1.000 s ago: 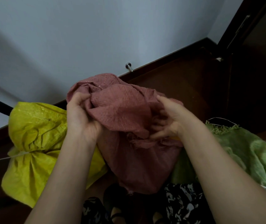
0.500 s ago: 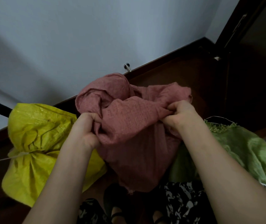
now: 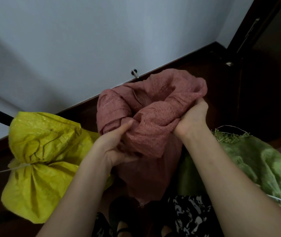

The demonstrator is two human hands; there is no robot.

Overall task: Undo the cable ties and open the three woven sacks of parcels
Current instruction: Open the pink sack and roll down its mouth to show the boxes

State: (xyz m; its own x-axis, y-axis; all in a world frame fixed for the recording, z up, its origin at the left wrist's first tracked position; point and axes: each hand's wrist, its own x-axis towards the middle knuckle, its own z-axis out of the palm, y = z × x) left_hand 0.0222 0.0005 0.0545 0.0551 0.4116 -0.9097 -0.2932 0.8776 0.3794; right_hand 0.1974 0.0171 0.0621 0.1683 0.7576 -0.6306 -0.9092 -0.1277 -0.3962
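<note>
A pink-red woven sack [image 3: 153, 120] stands in the middle, its mouth loose and spread, with a dark hollow showing inside. My left hand [image 3: 115, 147] grips a bunch of its cloth at the near left rim. My right hand [image 3: 191, 117] grips the cloth at the right rim. A yellow sack [image 3: 40, 161] sits to the left, its neck cinched by a white cable tie [image 3: 18, 167]. A green sack [image 3: 262, 168] lies to the right, with a white tie [image 3: 278, 200] around its neck near the frame's edge.
A pale wall with a dark skirting board runs behind the sacks, with a metal door stop [image 3: 134, 73] on it. A dark door [image 3: 273, 65] stands at the right. The floor is dark wood. My patterned clothing [image 3: 189, 218] and sandalled feet show at the bottom.
Both hands have pulled the pink-red sack's cloth apart and down. Its mouth, bunched a second ago, now gapes wider. The view has shifted slightly left.
</note>
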